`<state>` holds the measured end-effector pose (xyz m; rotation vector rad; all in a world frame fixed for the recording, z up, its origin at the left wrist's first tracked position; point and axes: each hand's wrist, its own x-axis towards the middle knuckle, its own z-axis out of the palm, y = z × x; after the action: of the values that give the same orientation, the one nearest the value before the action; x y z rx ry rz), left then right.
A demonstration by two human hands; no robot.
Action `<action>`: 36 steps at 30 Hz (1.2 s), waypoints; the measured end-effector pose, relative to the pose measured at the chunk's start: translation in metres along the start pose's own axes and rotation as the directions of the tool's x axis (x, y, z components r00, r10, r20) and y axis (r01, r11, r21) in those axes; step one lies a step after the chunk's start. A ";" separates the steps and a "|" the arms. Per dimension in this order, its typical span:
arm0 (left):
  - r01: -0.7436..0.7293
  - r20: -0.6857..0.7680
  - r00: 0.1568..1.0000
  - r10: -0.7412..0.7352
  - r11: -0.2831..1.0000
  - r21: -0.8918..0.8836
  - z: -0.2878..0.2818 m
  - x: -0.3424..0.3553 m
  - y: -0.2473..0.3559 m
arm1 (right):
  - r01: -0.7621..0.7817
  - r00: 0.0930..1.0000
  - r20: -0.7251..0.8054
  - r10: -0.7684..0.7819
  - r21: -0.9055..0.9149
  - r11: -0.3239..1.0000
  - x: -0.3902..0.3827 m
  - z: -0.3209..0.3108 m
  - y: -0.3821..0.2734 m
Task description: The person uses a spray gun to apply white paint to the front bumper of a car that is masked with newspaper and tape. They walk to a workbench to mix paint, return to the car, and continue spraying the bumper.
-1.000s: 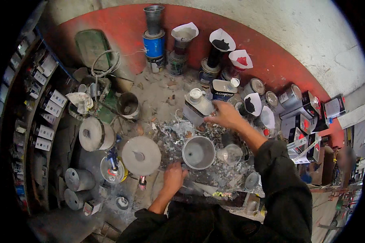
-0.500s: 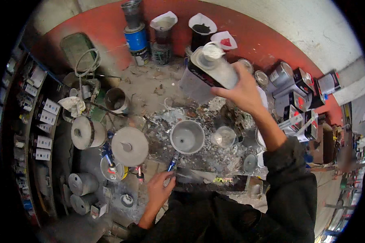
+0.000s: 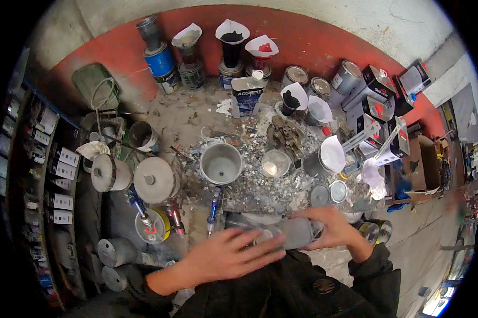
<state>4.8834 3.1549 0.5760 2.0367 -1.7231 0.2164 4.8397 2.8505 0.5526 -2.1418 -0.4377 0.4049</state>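
My right hand (image 3: 332, 228) grips a grey, boxy container (image 3: 294, 233) low over the bench's front edge, tilted toward the left. My left hand (image 3: 223, 257) reaches across its left end with fingers stretched out and slightly blurred over the cap area, which they partly hide. Just beyond sits an open metal cup (image 3: 221, 164) on a blue-handled spray gun (image 3: 213, 209). A lidded grey cup (image 3: 151, 179) and a red spray gun (image 3: 176, 216) stand left of it. A small clear cup (image 3: 275, 163) lies to the right among dried paint.
The paint-crusted bench (image 3: 186, 127) holds several cans (image 3: 162, 69), an upright rectangular can (image 3: 245, 100) and paper-filter cups (image 3: 232, 45) along the red wall. Shelves (image 3: 58, 169) of boxes line the left. More tins (image 3: 379, 111) and a cardboard box (image 3: 424, 164) are at right.
My right hand has lifted the container from the back of the bench and brought it down toward my body. My left hand has moved from beside the spray gun onto the container's end.
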 end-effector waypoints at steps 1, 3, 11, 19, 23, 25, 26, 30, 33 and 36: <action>-0.075 0.060 0.996 0.073 0.997 0.021 0.007 0.003 0.004 | -0.003 0.999 0.042 0.002 0.027 1.000 -0.005 0.007 0.007; -0.193 0.182 0.967 0.180 0.979 0.058 0.018 0.001 0.010 | 0.021 0.996 0.085 -0.027 0.069 0.997 -0.011 0.012 0.014; -0.402 0.147 0.907 0.395 0.915 0.024 0.023 0.021 0.015 | 0.108 0.980 0.146 -0.136 0.186 0.977 -0.021 0.010 0.037; -0.373 0.191 0.909 0.370 0.928 -0.020 0.029 0.015 0.018 | 0.127 0.961 0.218 -0.168 0.191 0.973 -0.007 0.012 0.033; -0.033 0.268 0.962 0.055 0.996 -0.086 0.025 0.005 0.012 | 0.118 0.979 0.144 -0.144 0.177 0.977 -0.002 0.016 0.028; 0.402 0.269 0.900 -0.342 0.890 -0.214 0.029 0.000 0.010 | 0.127 0.990 0.047 -0.134 0.127 0.984 -0.003 0.020 0.029; 0.618 0.339 0.783 -0.522 0.715 -0.328 0.028 0.002 0.010 | 0.129 0.992 -0.002 -0.129 0.102 0.986 -0.003 0.022 0.028; 0.744 0.364 0.664 -0.653 0.627 -0.232 0.036 0.001 0.009 | 0.100 0.995 -0.005 -0.100 0.016 0.995 0.003 0.029 0.026; 0.268 0.252 0.931 -0.263 0.963 0.014 0.029 -0.001 0.003 | 0.080 0.996 0.036 -0.078 -0.044 0.996 0.005 0.024 0.029; -0.167 0.212 0.967 0.142 0.980 0.108 0.029 -0.004 -0.007 | 0.097 0.992 0.079 -0.095 -0.014 0.995 0.006 0.018 0.031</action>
<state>4.8840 3.1470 0.5473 2.0748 -2.0449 0.1747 4.8422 2.8489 0.5166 -2.1182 -0.5885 0.4326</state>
